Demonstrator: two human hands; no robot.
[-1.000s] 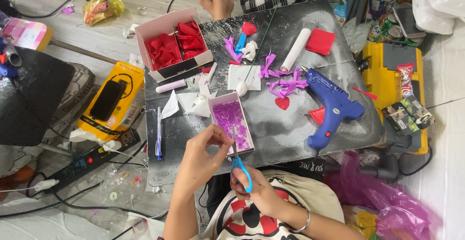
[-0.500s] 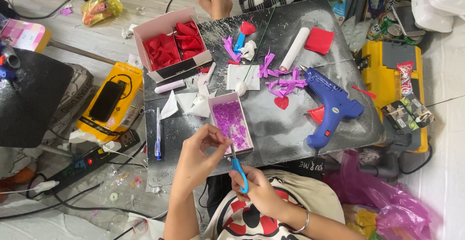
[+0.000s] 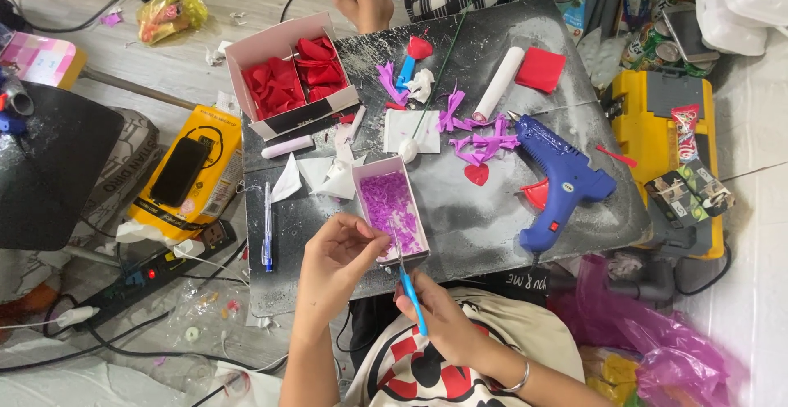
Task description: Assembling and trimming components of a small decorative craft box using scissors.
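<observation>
A small white box holding purple scraps sits on the dark board near its front edge. At the board's far left corner stands a larger white box with two compartments of red pieces and a dark label strip on its front wall. Left of the board, a yellow package lies on the floor, and a black phone with a dark screen lies on it. A pink box sits at the far left. On the yellow case to the right lie a red snack packet and a patterned packet.
</observation>
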